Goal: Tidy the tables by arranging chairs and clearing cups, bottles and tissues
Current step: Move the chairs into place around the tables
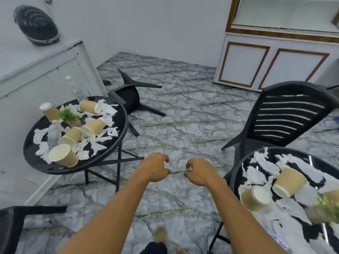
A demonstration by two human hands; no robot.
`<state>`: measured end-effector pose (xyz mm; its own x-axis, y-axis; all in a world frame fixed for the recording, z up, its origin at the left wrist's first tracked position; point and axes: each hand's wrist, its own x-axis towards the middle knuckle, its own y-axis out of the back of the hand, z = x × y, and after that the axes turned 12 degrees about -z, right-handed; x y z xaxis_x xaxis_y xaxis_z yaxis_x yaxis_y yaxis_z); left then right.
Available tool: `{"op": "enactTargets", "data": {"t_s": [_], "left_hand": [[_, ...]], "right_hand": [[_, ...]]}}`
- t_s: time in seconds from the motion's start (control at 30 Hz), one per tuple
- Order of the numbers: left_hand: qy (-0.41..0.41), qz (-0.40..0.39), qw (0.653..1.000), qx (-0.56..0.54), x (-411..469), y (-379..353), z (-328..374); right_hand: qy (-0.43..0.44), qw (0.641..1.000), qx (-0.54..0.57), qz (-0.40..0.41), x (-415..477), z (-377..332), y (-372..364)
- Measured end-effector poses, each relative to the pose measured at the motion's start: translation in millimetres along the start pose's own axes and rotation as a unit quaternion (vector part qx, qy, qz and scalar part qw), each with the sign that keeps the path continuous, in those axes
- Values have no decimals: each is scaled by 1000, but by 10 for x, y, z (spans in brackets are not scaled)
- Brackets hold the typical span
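Left hand (156,167) is hovering loosely curled and empty, right hand (200,173) curling beside it, perhaps on a white scrap (189,168), I cannot tell, both reaching for the toppled chair (128,96) on the floor behind the cup-littered table (60,170), presumably to right it.

Two bare forearms reach forward and slightly inward from the bottom of the view, the left forearm (110,213) and the right forearm (238,213) running almost straight from elbow to wrist, so that the hands end up near each other but apart. The left hand (156,168) is back-up with its fingers loosely curled downward and its thumb tucked toward the right hand, gripping nothing visible. The right hand (200,173) mirrors it, knuckles up and fingers bent in toward the thumb; whether its fingertips pinch anything cannot be told.
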<state>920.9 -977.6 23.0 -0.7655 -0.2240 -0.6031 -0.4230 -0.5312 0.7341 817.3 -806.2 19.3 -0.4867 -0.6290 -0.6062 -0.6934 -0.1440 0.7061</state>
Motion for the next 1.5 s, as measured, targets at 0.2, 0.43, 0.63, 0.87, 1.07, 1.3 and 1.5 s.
{"op": "enactTargets", "data": {"t_s": [0.2,0.43,0.63,0.87,1.07,1.3,1.5], "left_hand": [[-6,-20,1000,-8,1090,663,-157],[-52,-54,997,25,2282,1613,5],[-57,-58,996,47,3254,2428,131],[-15,-59,998,27,4576,3263,280],[20,-32,999,0,5431,4109,273],[36,-28,998,-37,6591,4948,96],[14,-29,998,-55,7813,5772,-176]], "right_hand": [[-37,999,-8,-13,848,163,700],[-112,994,7,12,1656,402,1660],[-125,992,28,7,2490,648,2420],[-82,997,-4,14,3893,935,3526],[-46,997,-65,-19,4887,1015,4627],[-26,996,-81,-34,6129,963,5591],[-36,995,-90,-31,7273,898,6428]]}}
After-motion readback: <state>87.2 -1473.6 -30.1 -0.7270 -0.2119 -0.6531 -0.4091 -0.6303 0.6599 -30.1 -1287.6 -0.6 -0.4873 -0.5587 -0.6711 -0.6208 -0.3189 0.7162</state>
